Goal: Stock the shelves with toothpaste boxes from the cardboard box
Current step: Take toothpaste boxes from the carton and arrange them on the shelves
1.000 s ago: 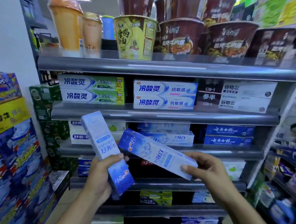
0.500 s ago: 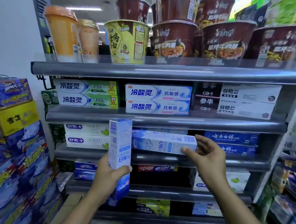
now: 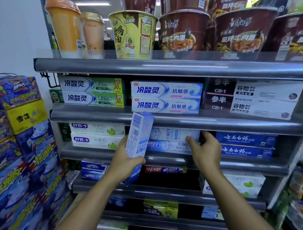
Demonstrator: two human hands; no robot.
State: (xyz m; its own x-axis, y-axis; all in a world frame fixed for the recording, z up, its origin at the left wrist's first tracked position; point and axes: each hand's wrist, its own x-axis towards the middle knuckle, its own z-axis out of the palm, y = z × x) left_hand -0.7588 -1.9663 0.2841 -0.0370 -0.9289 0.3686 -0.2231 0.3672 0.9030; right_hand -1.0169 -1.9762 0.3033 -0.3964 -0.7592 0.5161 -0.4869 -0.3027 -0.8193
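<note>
Head view: left hand (image 3: 123, 159) grips upright box (image 3: 140, 131) — right hand (image 3: 206, 151) pinches shelved box (image 3: 170, 134), fingertips hidden.

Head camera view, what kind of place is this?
Most likely a small shop or convenience store aisle: tiered grey metal shelves carry neat rows of toothpaste boxes, instant noodle cups line the highest shelf in view, and printed cartons are stacked at the left.

- Upright toothpaste box (image 3: 139, 131): middle hidden by left hand (image 3: 123, 163).
- Pale box (image 3: 172, 134), right of it: left end behind it, right end under right hand (image 3: 204, 151).
- Upper noodle cups (image 3: 182, 2), above it: cut off by the top edge.
- Yellow packs (image 3: 161, 209), below it: print blurred.
</note>
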